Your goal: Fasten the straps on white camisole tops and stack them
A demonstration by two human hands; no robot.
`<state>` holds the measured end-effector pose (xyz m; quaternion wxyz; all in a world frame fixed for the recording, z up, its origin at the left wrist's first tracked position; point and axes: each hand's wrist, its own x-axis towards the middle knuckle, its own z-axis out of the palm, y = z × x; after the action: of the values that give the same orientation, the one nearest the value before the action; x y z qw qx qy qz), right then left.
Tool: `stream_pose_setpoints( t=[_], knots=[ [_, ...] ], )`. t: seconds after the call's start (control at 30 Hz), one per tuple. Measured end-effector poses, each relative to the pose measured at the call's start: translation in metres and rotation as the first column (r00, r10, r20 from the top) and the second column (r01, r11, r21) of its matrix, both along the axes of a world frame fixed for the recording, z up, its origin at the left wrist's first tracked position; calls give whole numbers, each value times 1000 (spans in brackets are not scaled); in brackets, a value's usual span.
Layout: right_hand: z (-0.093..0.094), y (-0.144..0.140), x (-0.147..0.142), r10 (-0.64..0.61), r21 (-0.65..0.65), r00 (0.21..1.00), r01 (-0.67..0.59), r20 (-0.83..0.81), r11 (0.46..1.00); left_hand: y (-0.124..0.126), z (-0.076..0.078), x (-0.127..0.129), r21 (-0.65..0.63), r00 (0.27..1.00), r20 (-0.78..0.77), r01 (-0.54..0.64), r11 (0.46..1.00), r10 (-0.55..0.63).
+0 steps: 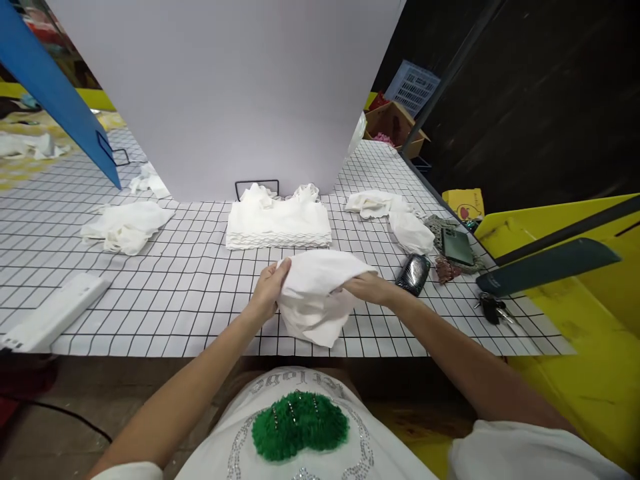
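Note:
A crumpled white cloth garment point(320, 300) is held just above the front of the table, its lower part hanging near the table edge. My left hand point(270, 287) is closed on its left edge, thumb on top. On the other side, my right hand point(367, 287) reaches into an opening of the cloth, under a fold. Its fingertips are hidden there, so their grip does not show. Just beyond lies a neat stack of folded white garments point(279, 223) with wavy edges and straps.
Loose white garments lie at left point(127, 227) and right point(395, 210). A large white board point(240, 100) stands behind the stack. On the right are a shiny black object point(414, 274), a phone point(457, 246) and keys point(493, 308). A long white box point(57, 312) lies front left.

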<state>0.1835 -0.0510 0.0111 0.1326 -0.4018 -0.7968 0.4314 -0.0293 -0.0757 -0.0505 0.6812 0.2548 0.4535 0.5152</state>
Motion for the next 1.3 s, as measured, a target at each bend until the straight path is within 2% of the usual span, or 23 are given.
stream_pose_setpoints(
  t=[0.1,0.13,0.2,0.3,0.37,0.43,0.47,0.53,0.57,0.6,0.67,0.73,0.83,0.93,1.0,1.07,1.13,1.2,1.3],
  knots=[
    [49,-19,14,-90,-221,936,13,-341,975,17,-4,-13,-106,987,49,-144,984,150],
    [63,-23,25,-152,-266,911,49,-383,963,22,-2,-18,-139,976,61,-197,970,207],
    [81,-28,55,-250,-290,910,154,-332,944,29,8,-30,-155,952,80,-279,948,294],
    [81,-28,102,-243,-207,969,232,-31,950,34,31,-44,-65,942,71,-325,944,329],
    [69,-23,115,-258,-21,947,267,189,964,34,50,-45,26,970,-2,-243,970,244],
    [58,-18,103,-322,218,914,271,247,938,32,71,-38,132,991,-134,-11,991,29],
    [56,-14,88,-333,310,921,262,203,914,30,82,-31,191,971,-218,144,971,-101],
    [56,-4,48,-215,327,975,186,56,927,25,104,-18,301,874,-395,415,859,-284],
    [59,2,28,-115,301,993,119,-33,946,22,114,-12,345,825,-471,498,795,-312],
    [64,9,9,-20,280,992,54,-121,959,20,122,-8,386,794,-528,540,748,-301],
    [76,23,-16,91,233,956,-25,-279,972,18,132,-7,450,780,-586,539,712,-220],
    [90,33,-25,67,131,901,-12,-428,991,17,132,-17,479,777,-614,507,717,-139],
    [107,41,-16,-92,-67,823,66,-561,996,20,120,-40,456,731,-682,462,761,-35],
    [121,45,-1,-150,-151,801,75,-580,986,26,113,-60,455,759,-647,314,833,67],
    [127,50,8,-153,-185,815,57,-560,981,31,116,-70,472,803,-579,188,861,142],
    [131,54,14,-170,-206,818,64,-550,976,37,124,-78,472,817,-543,105,875,194],
    [135,58,18,-194,-205,794,89,-577,975,42,132,-85,437,835,-522,83,896,177],
    [137,60,20,-214,-208,754,104,-622,973,46,137,-89,377,884,-456,92,922,98],
    [137,65,24,-233,-241,742,98,-629,965,47,141,-92,351,976,-219,90,932,-12]
  ],
)
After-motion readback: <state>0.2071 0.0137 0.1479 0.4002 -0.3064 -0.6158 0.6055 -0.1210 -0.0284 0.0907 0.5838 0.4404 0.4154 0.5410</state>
